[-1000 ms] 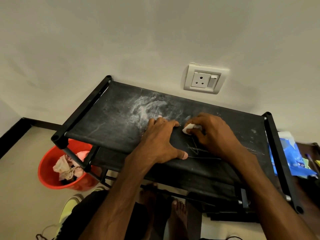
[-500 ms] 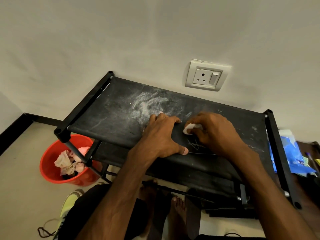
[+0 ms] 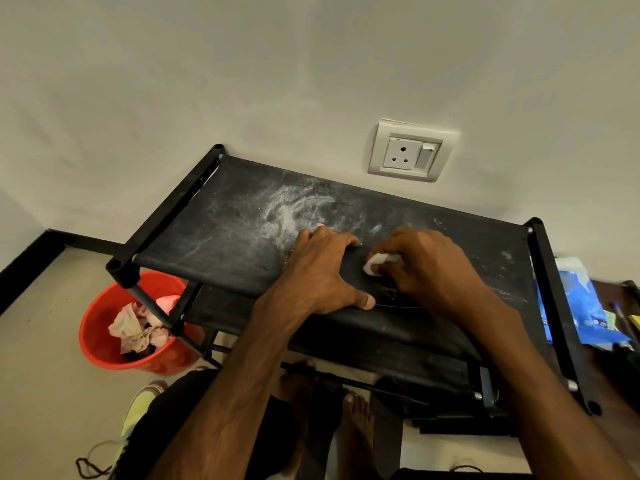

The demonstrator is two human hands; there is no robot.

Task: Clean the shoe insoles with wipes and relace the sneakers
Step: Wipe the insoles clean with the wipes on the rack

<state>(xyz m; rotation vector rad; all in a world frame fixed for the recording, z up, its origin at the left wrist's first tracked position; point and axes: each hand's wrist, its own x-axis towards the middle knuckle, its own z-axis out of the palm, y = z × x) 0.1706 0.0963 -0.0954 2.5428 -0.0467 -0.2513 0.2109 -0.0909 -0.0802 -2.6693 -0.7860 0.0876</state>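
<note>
A black insole (image 3: pixel 386 294) lies flat on the dusty black fabric top of a shoe rack (image 3: pixel 221 237); its thin edge shows near my left thumb. My left hand (image 3: pixel 320 271) is spread over the insole's left part, thumb hooked at its near edge, pinning it down. My right hand (image 3: pixel 429 268) is closed on a small crumpled white wipe (image 3: pixel 375 263), pressed onto the insole between both hands. A yellow-green sneaker (image 3: pixel 138 408) stands on the floor at lower left, with a loose dark lace (image 3: pixel 91 469) beside it.
A red bucket (image 3: pixel 104 355) with used crumpled wipes sits on the floor under the rack's left corner. A blue wipes pack (image 3: pixel 581 306) lies right of the rack. A wall socket (image 3: pixel 410 152) is behind. My bare feet (image 3: pixel 356 417) are below the rack.
Both hands stay on the insole; the wipe has slid slightly toward me. My view has drifted a little, so the rack sits slightly higher in the picture.
</note>
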